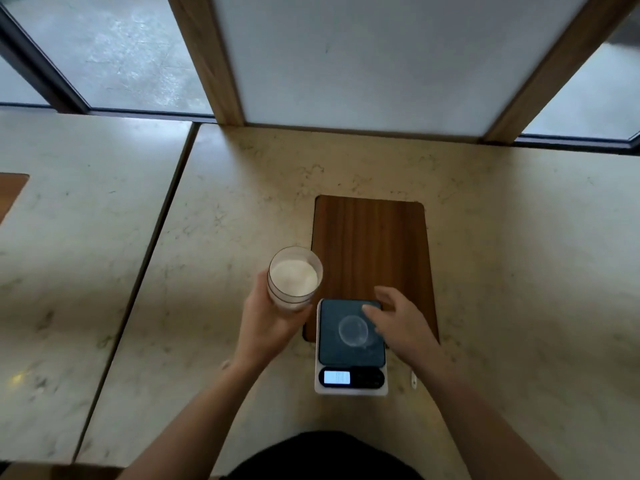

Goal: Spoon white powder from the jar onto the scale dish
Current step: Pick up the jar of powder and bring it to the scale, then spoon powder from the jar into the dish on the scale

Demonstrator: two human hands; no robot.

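Observation:
A clear jar (294, 277) with no lid, filled with white powder, is held up off the counter in my left hand (268, 323), just left of the scale. The kitchen scale (350, 346) has a dark weighing plate, a lit display at its front and a faint round clear dish (353, 330) on the plate. My right hand (394, 320) hovers over the scale's right side with fingers spread and nothing in them. A small white object (413, 378) lies on the counter under my right forearm; I cannot tell if it is the spoon.
The scale's far end rests on a wooden board (372, 244) set in the marble counter (225, 209). A seam (145, 258) splits the counter to the left. A white panel with wooden posts and windows stand behind. Another wooden inset (8, 192) is at far left.

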